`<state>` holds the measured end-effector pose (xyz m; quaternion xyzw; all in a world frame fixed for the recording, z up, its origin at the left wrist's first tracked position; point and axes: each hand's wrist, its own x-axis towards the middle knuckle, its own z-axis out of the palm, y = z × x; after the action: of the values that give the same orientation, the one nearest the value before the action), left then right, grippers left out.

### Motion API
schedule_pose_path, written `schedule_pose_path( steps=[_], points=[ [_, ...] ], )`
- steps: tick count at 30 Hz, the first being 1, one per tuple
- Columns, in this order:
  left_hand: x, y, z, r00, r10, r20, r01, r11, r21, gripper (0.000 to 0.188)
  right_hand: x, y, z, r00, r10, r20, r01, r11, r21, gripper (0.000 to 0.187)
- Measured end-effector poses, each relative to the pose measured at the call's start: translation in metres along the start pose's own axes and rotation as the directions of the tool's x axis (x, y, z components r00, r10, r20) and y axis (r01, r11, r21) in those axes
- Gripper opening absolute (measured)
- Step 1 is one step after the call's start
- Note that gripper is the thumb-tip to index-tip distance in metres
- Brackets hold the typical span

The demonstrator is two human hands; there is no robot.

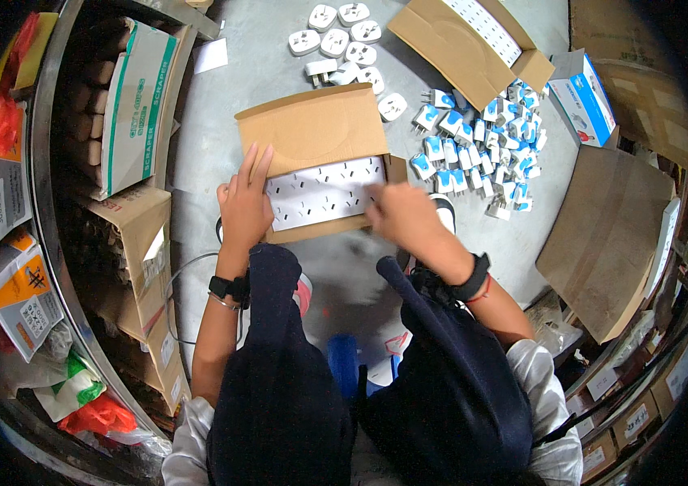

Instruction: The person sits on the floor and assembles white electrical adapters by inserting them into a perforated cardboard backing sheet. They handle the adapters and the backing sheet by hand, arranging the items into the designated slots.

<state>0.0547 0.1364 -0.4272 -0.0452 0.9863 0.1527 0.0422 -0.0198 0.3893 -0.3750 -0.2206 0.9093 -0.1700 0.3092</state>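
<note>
A shallow cardboard box (316, 134) lies on the grey floor before me with its flap raised. Inside it is a white surface (328, 198) dotted with small black marks or slots in rows. My left hand (244, 198) rests against the box's left side, fingers stretched and spread along the flap. At the right end, my right hand (413, 217) has its fingers bent together by the edge of the white surface. Motion blurs it slightly, and anything in its fingertips is hidden.
Small white-and-blue two-pin plugs (486, 150) lie heaped to the right. Several white plug adapters (334, 42) are beyond the box. A second open cardboard box (449, 49) stands at the far right. Cartons (137, 105) line the left shelf; a large brown carton (603, 235) is on the right.
</note>
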Motion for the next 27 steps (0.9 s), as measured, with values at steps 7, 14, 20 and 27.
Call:
schedule_pose_path(
  steps=[7, 14, 20, 27],
  points=[
    [-0.007, -0.004, 0.001, 0.999, -0.016, 0.048, 0.019, 0.999, -0.048, 0.080, 0.056, 0.046, -0.045, 0.916, -0.002, -0.402, -0.047, 0.993, -0.112, 0.035],
    [-0.007, -0.005, -0.001, 0.993, -0.043, 0.107, 0.045, 0.999, -0.015, 0.077, 0.085, 0.069, -0.035, 0.914, -0.137, -0.383, 0.057, 0.976, -0.212, 0.056],
    [-0.008, -0.011, -0.002, 0.996, 0.033, 0.083, -0.032, 0.999, -0.019, 0.070, 0.111, 0.067, -0.045, 0.927, -0.231, -0.295, 0.145, 0.947, -0.286, 0.050],
    [-0.012, -0.014, 0.003, 0.985, 0.133, 0.106, -0.129, 0.991, -0.040, 0.059, 0.121, 0.062, -0.068, 0.907, -0.419, -0.024, 0.383, 0.850, -0.361, 0.062]
  ],
)
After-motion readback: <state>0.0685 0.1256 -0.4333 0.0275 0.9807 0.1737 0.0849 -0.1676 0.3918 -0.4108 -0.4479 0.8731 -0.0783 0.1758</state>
